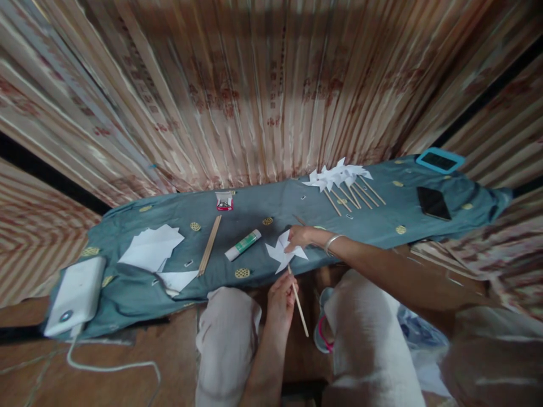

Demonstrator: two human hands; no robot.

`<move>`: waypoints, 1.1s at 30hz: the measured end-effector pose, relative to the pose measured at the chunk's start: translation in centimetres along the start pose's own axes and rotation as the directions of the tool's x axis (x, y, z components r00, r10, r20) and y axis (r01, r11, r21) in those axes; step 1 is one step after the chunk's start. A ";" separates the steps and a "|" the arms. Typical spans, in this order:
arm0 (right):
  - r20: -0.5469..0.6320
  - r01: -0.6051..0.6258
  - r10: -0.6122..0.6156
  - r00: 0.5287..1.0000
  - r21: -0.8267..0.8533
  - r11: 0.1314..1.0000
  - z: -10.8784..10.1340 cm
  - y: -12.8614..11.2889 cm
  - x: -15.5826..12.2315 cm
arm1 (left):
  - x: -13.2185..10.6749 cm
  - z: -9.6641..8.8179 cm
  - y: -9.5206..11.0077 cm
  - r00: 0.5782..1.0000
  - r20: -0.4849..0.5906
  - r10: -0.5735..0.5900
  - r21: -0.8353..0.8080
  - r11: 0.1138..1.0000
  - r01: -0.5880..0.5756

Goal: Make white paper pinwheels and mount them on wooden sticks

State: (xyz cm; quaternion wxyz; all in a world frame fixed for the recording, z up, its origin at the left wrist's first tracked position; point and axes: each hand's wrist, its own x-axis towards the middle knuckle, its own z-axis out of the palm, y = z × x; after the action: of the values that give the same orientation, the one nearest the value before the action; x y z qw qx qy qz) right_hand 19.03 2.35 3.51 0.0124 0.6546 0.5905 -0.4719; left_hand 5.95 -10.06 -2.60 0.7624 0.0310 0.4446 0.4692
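Observation:
A white paper pinwheel (278, 252) on a thin wooden stick (301, 308) is between my two hands at the table's front edge. My left hand (280, 294) is closed round the stick just below the paper blades. From the right, my right hand (297, 237) presses its fingers together at the pinwheel's centre, hiding that spot. A glue stick (243, 245) with a green label lies left of the pinwheel. Several loose wooden sticks (209, 246) rest farther left, near a small red box (224, 201) whose lid is up.
Finished pinwheels (339, 175) lie together at the back right. White paper sheets (153, 247) are spread at the left, beside a white power bank (76, 297) with a cable. A dark phone (433, 203) and a blue-framed device (440, 160) sit on the right of the cloth-covered table (271, 198).

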 end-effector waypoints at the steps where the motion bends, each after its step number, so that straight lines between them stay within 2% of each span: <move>1: 0.009 -0.018 0.018 1.000 0.006 1.000 0.0 -0.1 0.1 | 0.0 0.1 0.1 1.000 -0.007 -0.005 -0.001 1.000 0.005; 7: -0.021 -0.087 0.086 0.996 -0.021 0.996 -0.1 -0.4 0.3 | -0.2 0.3 0.4 0.999 -0.027 -0.033 -0.001 0.999 0.033; 17: -0.055 -0.100 0.096 0.994 -0.090 0.991 -0.1 -0.9 -0.4 | -0.4 0.6 0.5 0.997 -0.055 -0.059 -0.017 0.998 0.058; 25: -0.039 -0.097 0.094 0.995 -0.089 0.991 -0.2 -1.2 -0.8 | 0.1 0.0 0.0 0.998 -0.047 -0.042 0.016 0.999 0.043; 33: -0.001 -0.088 0.089 0.996 -0.127 0.988 -0.5 -1.5 -0.7 | 0.2 -0.2 -0.1 0.997 -0.045 -0.062 -0.041 0.997 0.060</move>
State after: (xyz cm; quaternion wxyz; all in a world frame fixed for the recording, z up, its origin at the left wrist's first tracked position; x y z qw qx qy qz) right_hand 18.21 2.56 5.05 0.0764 0.6769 0.5896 -0.4340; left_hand 5.91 -10.10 -2.89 0.7663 -0.0086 0.4534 0.4551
